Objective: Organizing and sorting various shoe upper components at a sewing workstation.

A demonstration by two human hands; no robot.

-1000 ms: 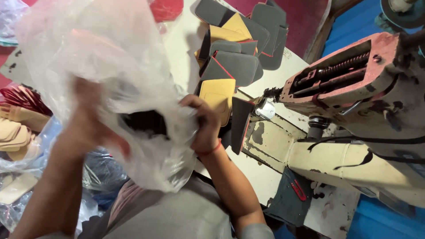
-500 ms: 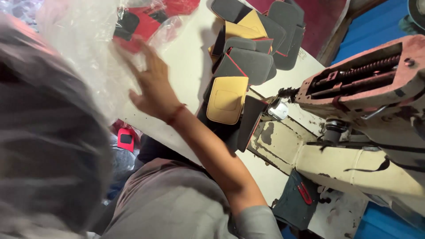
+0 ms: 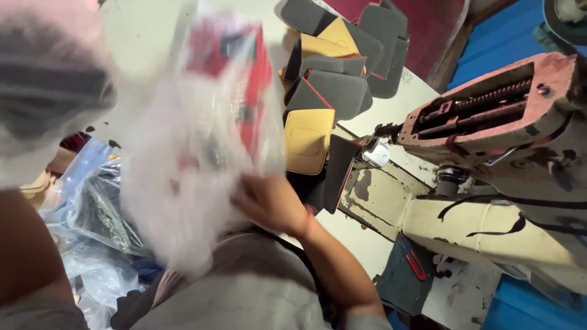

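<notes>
Bag (image 3: 202, 183) of clear plastic is hanging in front of us, left of centre and near our chest, blurred, with red and dark pieces showing through its upper part. We are gripping its lower edge with our right hand (image 3: 272, 205), the fingers pressed together on a bunch of the film, probably so the loose sheet is staying gathered while the pieces inside are hanging free. Our left hand is not showing clearly: only the forearm (image 3: 27, 244) is rising at the near left under a second blurred mass of plastic (image 3: 52, 91), so we cannot tell how those fingers are set.

Beyond the bag, on the white table (image 3: 403, 91), grey and yellow cut pieces (image 3: 333, 79) are lying fanned in an overlapping pile, seemingly kept within reach of the sewing machine (image 3: 495, 122), whose worn red and cream head is filling the right side. More plastic bags (image 3: 98, 232) are lying low at the near left, below the table edge.
</notes>
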